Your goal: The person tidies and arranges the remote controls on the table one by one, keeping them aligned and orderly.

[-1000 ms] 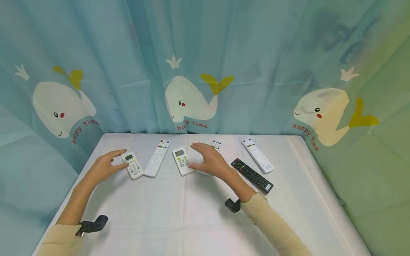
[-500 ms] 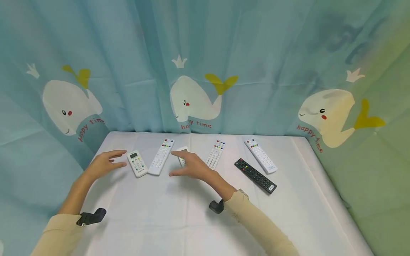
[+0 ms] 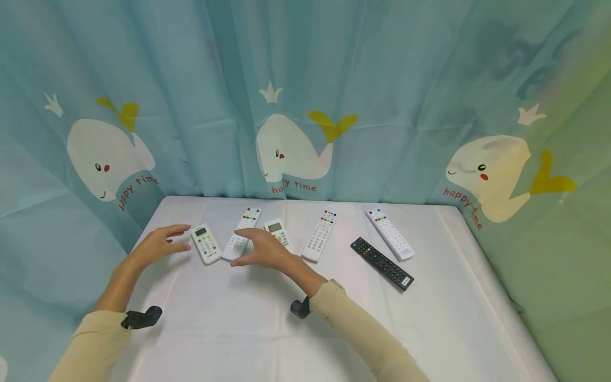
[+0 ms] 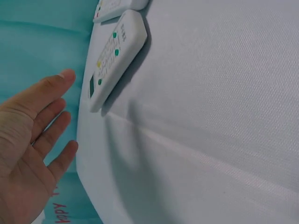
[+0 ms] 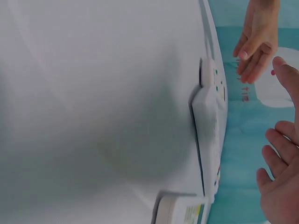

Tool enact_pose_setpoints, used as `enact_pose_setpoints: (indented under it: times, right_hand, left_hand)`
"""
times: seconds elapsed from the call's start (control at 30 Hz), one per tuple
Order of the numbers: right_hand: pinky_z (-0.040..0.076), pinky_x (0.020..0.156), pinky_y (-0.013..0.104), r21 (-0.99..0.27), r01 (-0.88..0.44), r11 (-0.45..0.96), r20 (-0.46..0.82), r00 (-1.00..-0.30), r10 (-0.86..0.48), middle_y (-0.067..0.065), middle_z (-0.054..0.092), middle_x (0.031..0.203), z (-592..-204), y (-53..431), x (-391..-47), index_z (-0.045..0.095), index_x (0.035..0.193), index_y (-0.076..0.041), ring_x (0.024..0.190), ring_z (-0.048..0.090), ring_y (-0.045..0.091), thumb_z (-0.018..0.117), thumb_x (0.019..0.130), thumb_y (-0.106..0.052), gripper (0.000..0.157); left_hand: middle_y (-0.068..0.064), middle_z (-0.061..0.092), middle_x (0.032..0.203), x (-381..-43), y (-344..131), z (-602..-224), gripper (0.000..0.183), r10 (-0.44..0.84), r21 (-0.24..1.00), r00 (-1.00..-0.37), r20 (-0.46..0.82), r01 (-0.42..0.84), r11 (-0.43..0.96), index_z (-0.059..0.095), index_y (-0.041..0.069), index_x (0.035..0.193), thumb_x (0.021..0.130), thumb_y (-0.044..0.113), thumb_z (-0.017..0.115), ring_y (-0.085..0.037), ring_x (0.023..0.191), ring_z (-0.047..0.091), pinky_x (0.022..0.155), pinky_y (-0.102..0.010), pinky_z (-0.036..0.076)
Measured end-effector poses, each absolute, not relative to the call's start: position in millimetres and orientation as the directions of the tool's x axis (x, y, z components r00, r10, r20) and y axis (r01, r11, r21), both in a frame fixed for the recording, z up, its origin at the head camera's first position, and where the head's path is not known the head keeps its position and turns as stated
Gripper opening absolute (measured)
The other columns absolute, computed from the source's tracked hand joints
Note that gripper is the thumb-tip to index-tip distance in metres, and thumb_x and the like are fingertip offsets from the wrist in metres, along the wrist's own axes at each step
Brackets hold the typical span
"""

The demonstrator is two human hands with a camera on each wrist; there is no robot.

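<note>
1. On the white-clothed bench (image 3: 229, 339), a short white plastic remote (image 3: 206, 244) with a small display and green buttons is laid flat towards the left; just to its right, a long white plastic remote (image 3: 237, 245) with coloured buttons is set aslant. Whether their near corners are touching cannot be told.
2. Both are judged light, stiff and hard-shelled, with smooth casings that may skid on the cloth if nudged; the display window would best be spared hard pressure.
3. Hold is best taken across the narrow middle, the long side edges being pinched between thumb and fingers so that no buttons are pressed.
4. Nothing is held by the left grip (image 3: 157, 246): thumb and fingers are spread well apart, and the short remote is found just beyond the fingertips, untouched.
5. Nothing is held by the right grip (image 3: 264, 249) either: thumb and forefinger are widely parted above the bench. From the head, the long remote's lower half is framed between them; in the right wrist view, no contact is shown.
</note>
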State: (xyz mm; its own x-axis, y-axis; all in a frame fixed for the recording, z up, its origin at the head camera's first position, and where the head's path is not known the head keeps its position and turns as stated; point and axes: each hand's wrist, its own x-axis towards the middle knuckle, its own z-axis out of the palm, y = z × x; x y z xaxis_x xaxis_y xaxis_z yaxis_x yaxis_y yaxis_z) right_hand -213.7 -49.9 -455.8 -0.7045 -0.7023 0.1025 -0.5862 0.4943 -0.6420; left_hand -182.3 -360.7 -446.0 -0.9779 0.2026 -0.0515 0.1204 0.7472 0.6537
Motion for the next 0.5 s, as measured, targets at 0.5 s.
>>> enact_pose_setpoints:
  times: [0.5]
  right_hand:
    - [0.038, 0.104, 0.02, -0.544, -0.604, 0.582, 0.024, -0.705, -0.709, -0.002, 0.058, 0.139, -470, -98, -214, 0.057, 0.141, -0.012, 0.128, 0.051, 0.009, 0.081, 0.081, -0.047, 0.073]
  left_hand:
    - [-0.036, 0.046, 0.14, -191, -364, -454, 0.059, 0.185, 0.633, -0.976, -0.111, 0.074, 0.771, 0.049, -0.014, 0.137, 0.091, 0.015, 0.074, -0.053, 0.128, 0.043, 0.101, -0.063, 0.039]
